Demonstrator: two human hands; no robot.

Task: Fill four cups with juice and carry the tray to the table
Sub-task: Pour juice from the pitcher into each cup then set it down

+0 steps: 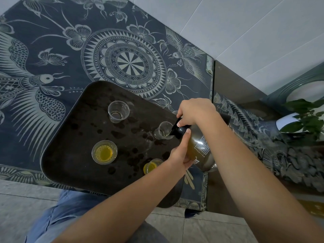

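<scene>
Clear plastic cups [118, 111]: four, on the dark rounded tray [70, 155], blue patterned table [52, 50]. Two hold yellow juice; one sits half behind my left hand [178, 155]. One tinted juice bottle [199, 148], tilted at a cup, mouth hidden; left grip curled round it, right hand [192, 111] pinching its black cap [182, 132].

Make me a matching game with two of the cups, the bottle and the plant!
Things:
1. far cup
2. left cup
3. bottle
4. plant

What fits:
A. has yellow juice in it
B. green leaves, off the tray at the right
C. clear, no yellow juice in it
D. tipped over a cup, gripped by the left hand and right hand

Pairs: 1-C, 2-A, 3-D, 4-B
</scene>
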